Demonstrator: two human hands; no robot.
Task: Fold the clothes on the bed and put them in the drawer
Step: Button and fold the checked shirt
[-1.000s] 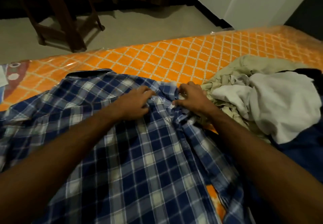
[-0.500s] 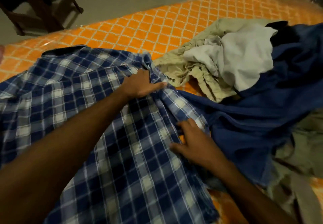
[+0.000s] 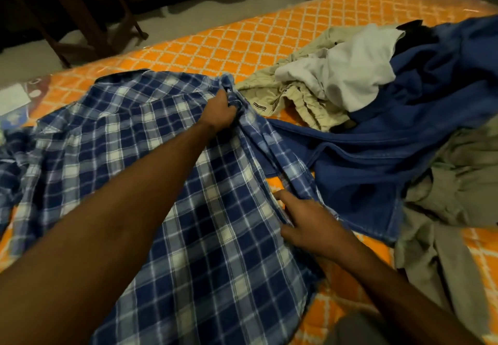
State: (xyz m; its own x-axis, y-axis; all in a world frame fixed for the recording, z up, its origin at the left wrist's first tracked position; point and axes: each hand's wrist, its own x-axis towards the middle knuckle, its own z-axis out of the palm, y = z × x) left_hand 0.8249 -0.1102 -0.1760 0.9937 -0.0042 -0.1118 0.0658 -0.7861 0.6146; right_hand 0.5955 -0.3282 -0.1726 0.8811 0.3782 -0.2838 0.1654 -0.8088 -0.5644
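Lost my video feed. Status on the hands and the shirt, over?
Left hand grips plaid shirt near its far edge. Right hand open, fingers on the side edge. Shirt unfolded. Clothes pile crowds the right side.

No words or numbers can be read here. The tan shorts (image 3: pixel 301 102), near the far edge of the bed (image 3: pixel 215 45), have a small dark tag (image 3: pixel 259 107) with tiny marks on it, too small to read. At the bed's left corner lies a white paper (image 3: pixel 13 97); no writing shows on it.
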